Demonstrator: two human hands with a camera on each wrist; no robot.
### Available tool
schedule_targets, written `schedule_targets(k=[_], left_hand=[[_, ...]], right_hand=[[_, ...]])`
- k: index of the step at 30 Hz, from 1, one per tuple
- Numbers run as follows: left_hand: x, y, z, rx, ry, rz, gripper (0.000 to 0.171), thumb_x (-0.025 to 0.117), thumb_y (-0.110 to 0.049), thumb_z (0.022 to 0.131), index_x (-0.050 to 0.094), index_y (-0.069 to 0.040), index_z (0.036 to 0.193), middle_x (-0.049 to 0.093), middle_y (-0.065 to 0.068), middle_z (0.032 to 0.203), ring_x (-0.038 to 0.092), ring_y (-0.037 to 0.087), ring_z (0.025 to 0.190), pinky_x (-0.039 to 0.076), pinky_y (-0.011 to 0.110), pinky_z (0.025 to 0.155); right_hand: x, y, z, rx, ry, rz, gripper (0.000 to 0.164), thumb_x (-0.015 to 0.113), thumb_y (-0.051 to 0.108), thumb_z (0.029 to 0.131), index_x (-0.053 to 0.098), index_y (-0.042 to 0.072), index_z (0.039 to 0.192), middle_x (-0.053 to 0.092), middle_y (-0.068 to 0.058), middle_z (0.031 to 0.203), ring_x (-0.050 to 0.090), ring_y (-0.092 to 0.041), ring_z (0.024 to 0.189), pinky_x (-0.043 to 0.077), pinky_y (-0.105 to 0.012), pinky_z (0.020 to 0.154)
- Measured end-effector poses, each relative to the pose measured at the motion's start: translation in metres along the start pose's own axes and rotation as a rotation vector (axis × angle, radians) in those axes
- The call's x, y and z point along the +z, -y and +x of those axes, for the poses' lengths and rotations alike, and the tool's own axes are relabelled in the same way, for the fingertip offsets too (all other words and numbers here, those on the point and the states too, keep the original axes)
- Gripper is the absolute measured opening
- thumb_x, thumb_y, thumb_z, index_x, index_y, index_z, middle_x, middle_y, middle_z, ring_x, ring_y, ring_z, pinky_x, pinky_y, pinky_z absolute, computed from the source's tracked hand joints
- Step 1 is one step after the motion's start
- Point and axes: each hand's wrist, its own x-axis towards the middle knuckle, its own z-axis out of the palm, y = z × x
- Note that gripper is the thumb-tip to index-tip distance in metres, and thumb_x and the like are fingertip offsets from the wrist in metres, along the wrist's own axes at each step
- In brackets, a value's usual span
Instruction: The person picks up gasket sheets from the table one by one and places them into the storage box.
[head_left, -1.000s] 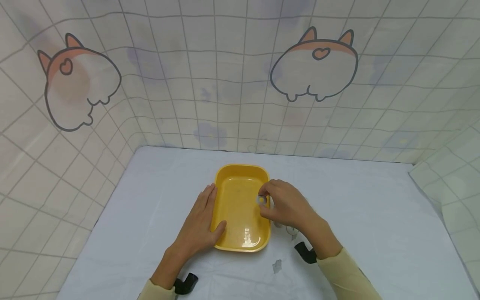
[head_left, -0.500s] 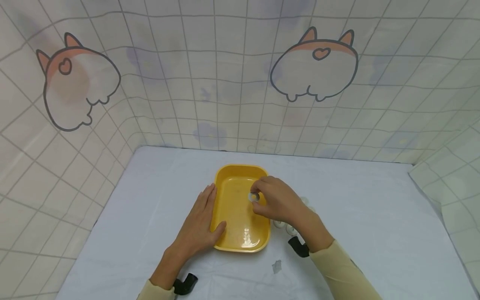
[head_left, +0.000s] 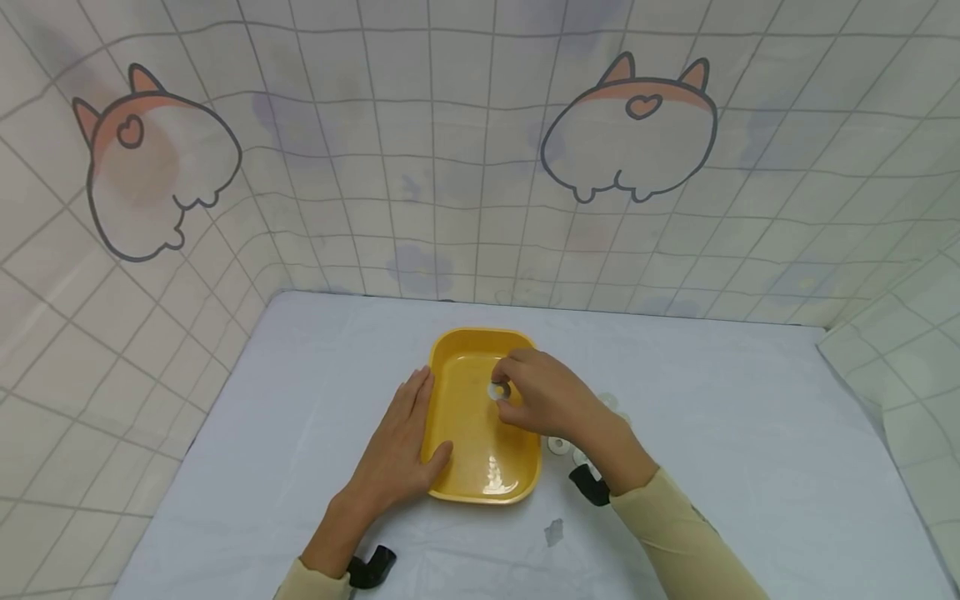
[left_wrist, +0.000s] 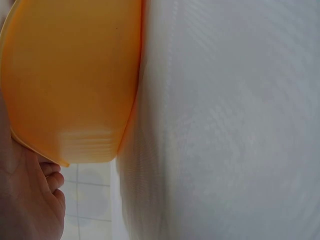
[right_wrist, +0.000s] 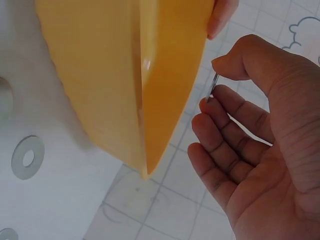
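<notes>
A yellow plastic tray stands on the white-covered table. My right hand is over its right half and pinches a flat metal washer between thumb and fingertips. The right wrist view shows this washer edge-on, above the level of the tray rim. My left hand lies along the tray's left side, fingers straight and thumb over the rim. In the left wrist view, the left palm is against the tray's outer wall.
Several more washers lie on the table right of the tray, partly hidden by the right forearm; one loose washer shows whole in the right wrist view. A small grey patch is near the front. A grid-patterned curtain encloses the table.
My right hand has moved left from the tray's right rim to further over its inside, carrying the washer. More washers on the table are uncovered. The left hand has stayed in place.
</notes>
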Motion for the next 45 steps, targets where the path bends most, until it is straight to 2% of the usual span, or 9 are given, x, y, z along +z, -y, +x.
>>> schedule_targets(k=[7, 12, 18, 25, 36, 45], left_hand=[[-0.002, -0.001, 0.000, -0.006, 0.004, -0.003, 0.094, 0.060, -0.038, 0.096, 0.015, -0.001, 0.169, 0.016, 0.012, 0.179, 0.018, 0.028, 0.167, 0.019, 0.047, 0.137], [-0.001, -0.002, 0.001, -0.004, 0.006, -0.019, 0.094, 0.062, -0.036, 0.096, 0.015, -0.001, 0.169, 0.016, 0.012, 0.179, 0.018, 0.028, 0.167, 0.019, 0.049, 0.136], [-0.001, 0.000, 0.000, -0.017, -0.011, -0.008, 0.094, 0.062, -0.036, 0.095, 0.016, -0.002, 0.169, 0.017, 0.011, 0.179, 0.019, 0.028, 0.167, 0.020, 0.048, 0.137], [0.000, 0.001, -0.001, -0.023, -0.014, -0.004, 0.095, 0.060, -0.038, 0.095, 0.013, -0.004, 0.170, 0.014, 0.010, 0.180, 0.019, 0.028, 0.167, 0.024, 0.048, 0.136], [0.002, 0.001, 0.000, 0.000, -0.024, -0.001, 0.095, 0.062, -0.037, 0.094, 0.015, -0.002, 0.169, 0.017, 0.011, 0.179, 0.021, 0.029, 0.166, 0.027, 0.049, 0.135], [-0.001, -0.001, -0.001, -0.021, -0.005, 0.018, 0.096, 0.062, -0.038, 0.094, 0.015, -0.002, 0.170, 0.018, 0.012, 0.178, 0.023, 0.030, 0.165, 0.027, 0.049, 0.135]], right_hand=[[0.001, 0.002, 0.002, 0.014, 0.007, 0.008, 0.031, 0.075, 0.024, 0.094, 0.074, 0.005, 0.119, 0.073, -0.008, 0.115, 0.067, -0.024, 0.104, 0.061, -0.040, 0.097], [-0.003, 0.000, -0.005, 0.030, -0.037, 0.009, 0.033, 0.077, 0.022, 0.094, 0.074, 0.005, 0.122, 0.073, -0.009, 0.119, 0.069, -0.027, 0.106, 0.061, -0.042, 0.098], [-0.007, -0.004, -0.013, 0.050, -0.041, -0.004, 0.035, 0.076, 0.027, 0.096, 0.073, 0.006, 0.124, 0.072, -0.008, 0.122, 0.068, -0.026, 0.109, 0.060, -0.042, 0.100], [-0.009, -0.012, -0.027, 0.097, -0.061, -0.007, 0.036, 0.079, 0.026, 0.094, 0.073, 0.007, 0.124, 0.072, -0.008, 0.119, 0.067, -0.024, 0.104, 0.061, -0.042, 0.096], [-0.004, -0.026, -0.060, 0.231, -0.069, 0.008, 0.037, 0.078, 0.027, 0.095, 0.073, 0.008, 0.127, 0.073, -0.007, 0.121, 0.070, -0.026, 0.113, 0.062, -0.047, 0.101], [0.005, -0.036, -0.082, 0.274, -0.079, 0.033, 0.033, 0.079, 0.023, 0.093, 0.073, 0.007, 0.122, 0.074, -0.007, 0.116, 0.070, -0.027, 0.107, 0.063, -0.047, 0.097]])
